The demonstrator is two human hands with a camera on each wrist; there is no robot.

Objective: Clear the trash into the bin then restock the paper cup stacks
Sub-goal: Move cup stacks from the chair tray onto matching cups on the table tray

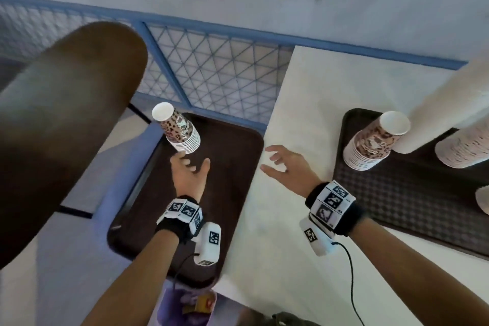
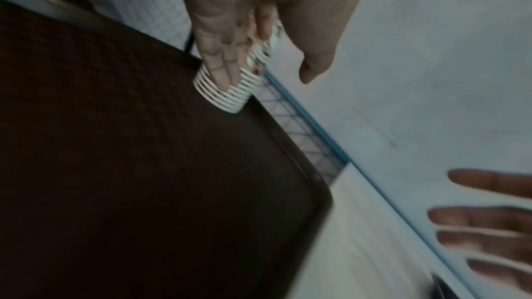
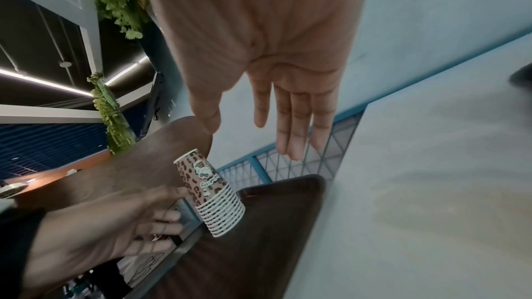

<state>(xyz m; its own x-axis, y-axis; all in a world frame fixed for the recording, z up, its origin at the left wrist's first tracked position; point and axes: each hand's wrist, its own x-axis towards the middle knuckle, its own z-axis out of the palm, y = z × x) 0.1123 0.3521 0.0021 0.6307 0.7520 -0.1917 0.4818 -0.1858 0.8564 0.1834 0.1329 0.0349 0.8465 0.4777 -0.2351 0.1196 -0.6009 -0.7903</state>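
While left hand [image 1: 189, 171] fingertips touch leopard cup stack [image 1: 180, 131] at tray's [image 1: 238, 156] 12 o'clock, its grip is spread. Right hand [image 1: 287, 167] hovers at 3 o'clock over desk [image 1: 291, 219], fingers spread, holding nothing.

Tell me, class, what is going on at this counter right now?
A person is handling paper cups. Their left hand touches the rims of a leopard-print cup stack standing upside down on a dark tray. Their right hand hovers open over the white counter, holding nothing. A second leopard-print stack stands on another tray.

A café counter: brown serving trays [image 1: 232, 167], stacked paper cups [image 1: 367, 145], hanging plants [image 3: 112, 119]
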